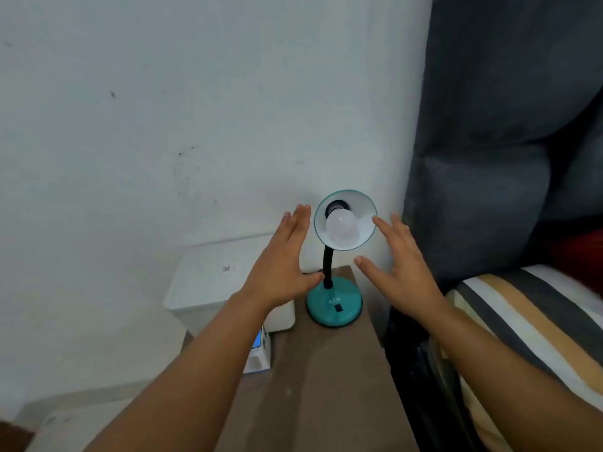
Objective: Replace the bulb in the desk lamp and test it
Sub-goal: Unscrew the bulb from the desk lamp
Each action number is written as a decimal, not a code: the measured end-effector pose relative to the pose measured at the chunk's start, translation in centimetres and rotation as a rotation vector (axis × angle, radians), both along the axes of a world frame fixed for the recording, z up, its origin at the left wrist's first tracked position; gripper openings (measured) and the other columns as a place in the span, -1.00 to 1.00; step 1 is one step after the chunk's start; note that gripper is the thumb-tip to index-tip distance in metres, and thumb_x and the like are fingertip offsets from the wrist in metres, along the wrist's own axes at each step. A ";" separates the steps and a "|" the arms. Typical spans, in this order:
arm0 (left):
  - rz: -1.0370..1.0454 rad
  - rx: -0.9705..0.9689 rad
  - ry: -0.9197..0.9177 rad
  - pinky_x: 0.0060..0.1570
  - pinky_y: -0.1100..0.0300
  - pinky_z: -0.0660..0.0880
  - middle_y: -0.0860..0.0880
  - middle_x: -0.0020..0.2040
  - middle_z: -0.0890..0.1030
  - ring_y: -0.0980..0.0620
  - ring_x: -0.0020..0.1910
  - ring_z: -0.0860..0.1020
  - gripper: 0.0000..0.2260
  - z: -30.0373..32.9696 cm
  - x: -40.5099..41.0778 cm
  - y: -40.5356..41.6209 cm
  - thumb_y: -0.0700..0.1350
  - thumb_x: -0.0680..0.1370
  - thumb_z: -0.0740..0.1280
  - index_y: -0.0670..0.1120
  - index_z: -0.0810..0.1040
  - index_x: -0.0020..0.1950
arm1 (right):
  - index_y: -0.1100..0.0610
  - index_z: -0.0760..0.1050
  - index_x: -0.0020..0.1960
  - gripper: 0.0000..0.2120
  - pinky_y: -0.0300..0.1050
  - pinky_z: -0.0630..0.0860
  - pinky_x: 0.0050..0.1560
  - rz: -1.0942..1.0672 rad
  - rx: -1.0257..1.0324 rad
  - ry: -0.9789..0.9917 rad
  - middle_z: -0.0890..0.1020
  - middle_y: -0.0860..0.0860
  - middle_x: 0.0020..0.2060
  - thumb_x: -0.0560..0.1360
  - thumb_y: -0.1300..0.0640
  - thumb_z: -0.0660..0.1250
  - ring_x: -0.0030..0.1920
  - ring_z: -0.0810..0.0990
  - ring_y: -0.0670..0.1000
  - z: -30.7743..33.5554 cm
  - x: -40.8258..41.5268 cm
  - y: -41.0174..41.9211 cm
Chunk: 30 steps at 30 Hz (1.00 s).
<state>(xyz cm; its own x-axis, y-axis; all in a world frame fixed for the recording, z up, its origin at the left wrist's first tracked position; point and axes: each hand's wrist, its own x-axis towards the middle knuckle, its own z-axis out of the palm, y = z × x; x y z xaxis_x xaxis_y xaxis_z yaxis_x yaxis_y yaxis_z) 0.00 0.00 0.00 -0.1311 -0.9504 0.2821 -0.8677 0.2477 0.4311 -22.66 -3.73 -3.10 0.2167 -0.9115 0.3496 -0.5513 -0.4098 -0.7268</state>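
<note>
A teal desk lamp stands on its round base (pixel 334 303) at the far end of a brown side table (pixel 319 370). Its black gooseneck holds a teal-rimmed shade (pixel 367 223) that faces me. A white bulb (pixel 342 227) sits in the shade's socket and is unlit. My left hand (pixel 282 265) is held flat and open just left of the shade. My right hand (pixel 399 259) is open just right of it. Neither hand touches the lamp or holds anything. A black switch (pixel 339 308) shows on the base.
A white lidded box (pixel 215 282) stands left of the table against the white wall. A small white and blue carton (pixel 259 352) sits beside the table's left edge. A grey padded headboard (pixel 489 158) and a striped pillow (pixel 528 321) lie close on the right.
</note>
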 end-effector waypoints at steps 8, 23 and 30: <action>-0.108 -0.043 0.123 0.38 0.60 -0.05 0.13 0.68 -0.03 0.20 0.64 -0.02 0.08 -1.5 -0.2 -5.9 -0.05 0.43 0.59 0.23 -0.20 0.61 | -0.17 0.25 0.51 -0.29 -0.13 0.18 0.43 0.014 -0.032 -0.141 0.09 -0.06 0.59 0.44 -0.14 0.46 0.45 0.08 -0.26 -1.3 2.5 -5.0; -0.132 -0.132 0.286 0.38 0.04 0.48 0.17 0.57 0.34 0.18 0.47 0.39 -0.03 -2.3 -0.3 -7.6 -0.07 0.41 0.61 0.23 0.10 0.64 | -0.18 0.28 0.47 -0.43 -0.06 0.47 0.30 0.094 0.021 -0.219 0.34 -0.03 0.36 0.52 -0.07 0.39 0.34 0.37 -0.05 -1.6 3.7 -6.4; -0.119 -0.120 0.315 0.38 0.08 0.48 0.19 0.56 0.35 0.21 0.47 0.39 -0.06 -2.2 -0.4 -7.3 0.00 0.43 0.61 0.28 0.08 0.61 | -0.26 0.13 0.49 -0.30 -0.21 0.39 0.29 0.160 0.095 -0.244 0.24 -0.12 0.33 0.50 0.01 0.43 0.32 0.31 -0.13 -1.4 3.8 -6.2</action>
<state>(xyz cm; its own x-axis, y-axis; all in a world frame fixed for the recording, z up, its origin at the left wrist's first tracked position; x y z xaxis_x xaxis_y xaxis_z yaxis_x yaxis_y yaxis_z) -0.40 -7.34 -2.23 -0.1272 -0.8913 0.4352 -0.6589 0.4039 0.6346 -18.86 -9.90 -4.46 0.2801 -0.9036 0.3241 -0.2900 -0.4015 -0.8687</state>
